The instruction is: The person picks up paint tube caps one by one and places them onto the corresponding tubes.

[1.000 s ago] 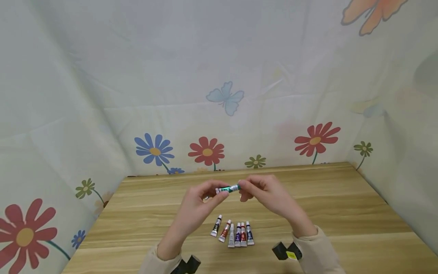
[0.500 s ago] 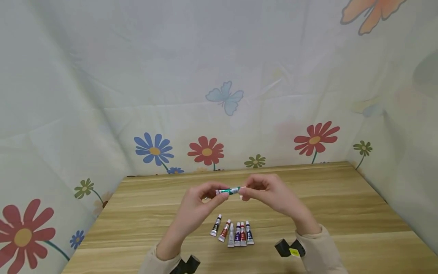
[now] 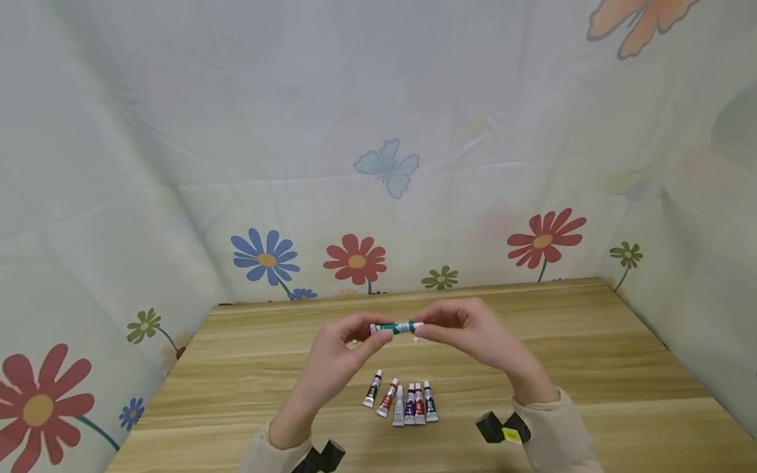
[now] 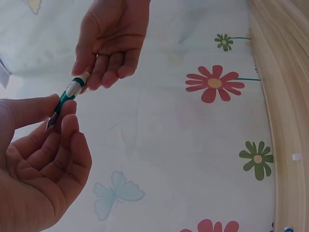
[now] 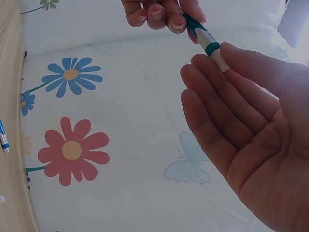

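Note:
A small green paint tube [image 3: 395, 328] is held up above the table between both hands. My left hand [image 3: 349, 345] pinches its flat crimped end between thumb and forefinger. At the other end, my right hand [image 3: 467, 332] pinches the white cap [image 5: 219, 60] between thumb and forefinger, as the right wrist view shows. The left wrist view shows the tube [image 4: 67, 94] slanting between the two hands, and the right hand's other fingers [image 4: 116, 65] are loosely bent. The tube's flat end is partly covered by the left fingers.
Nearer the person lie several more paint tubes: black [image 3: 372, 389], orange-red [image 3: 387, 399], silver-white [image 3: 399, 406], purple [image 3: 410, 404], red [image 3: 419, 404] and dark blue [image 3: 430, 402]. A small white piece [image 4: 296, 157] sits on the wooden table [image 3: 562, 355]. Flowered cloth [image 3: 296, 217] hangs behind.
My right hand has turned and shifted slightly right, its thumb now further along the tube's cap end, where white shows. The tube lies more level. My left hand stays nearly still.

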Motion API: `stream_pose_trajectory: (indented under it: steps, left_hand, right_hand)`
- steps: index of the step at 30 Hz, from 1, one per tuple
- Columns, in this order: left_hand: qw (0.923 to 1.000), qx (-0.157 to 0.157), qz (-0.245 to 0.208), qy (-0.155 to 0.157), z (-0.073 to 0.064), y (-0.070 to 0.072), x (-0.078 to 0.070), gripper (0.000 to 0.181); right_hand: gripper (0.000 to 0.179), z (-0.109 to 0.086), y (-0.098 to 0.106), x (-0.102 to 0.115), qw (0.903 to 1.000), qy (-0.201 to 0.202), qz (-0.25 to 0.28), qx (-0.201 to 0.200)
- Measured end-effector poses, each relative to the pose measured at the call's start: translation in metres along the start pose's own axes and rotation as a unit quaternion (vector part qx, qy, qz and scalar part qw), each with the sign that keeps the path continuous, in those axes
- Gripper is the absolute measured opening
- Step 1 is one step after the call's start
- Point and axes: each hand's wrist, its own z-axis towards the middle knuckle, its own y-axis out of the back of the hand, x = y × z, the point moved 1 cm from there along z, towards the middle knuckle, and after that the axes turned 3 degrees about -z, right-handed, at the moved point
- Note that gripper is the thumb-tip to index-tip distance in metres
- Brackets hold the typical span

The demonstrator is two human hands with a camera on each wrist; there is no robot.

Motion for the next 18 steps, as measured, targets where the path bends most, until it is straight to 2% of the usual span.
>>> stream_pose_trajectory:
  steps: [5,10,18]
  left_hand:
    - [1.0000,-0.005,0.002,0.002,-0.001,0.002,0.000,0.016]
    - [1.0000,-0.007,0.003,-0.002,-0.001,0.003,-0.001,0.018]
    - [1.0000,0.005,-0.001,-0.008,-0.002,0.003,0.000,0.019]
  right_hand:
    - [0.015,-0.001,0.000,0.004,1.0000,0.000,-0.008,-0.003]
    - [0.018,-0.003,-0.001,0.018,1.0000,0.005,0.001,-0.008]
    - [0.016,-0.004,-0.004,0.033,0.9994,0.021,0.010,-0.024]
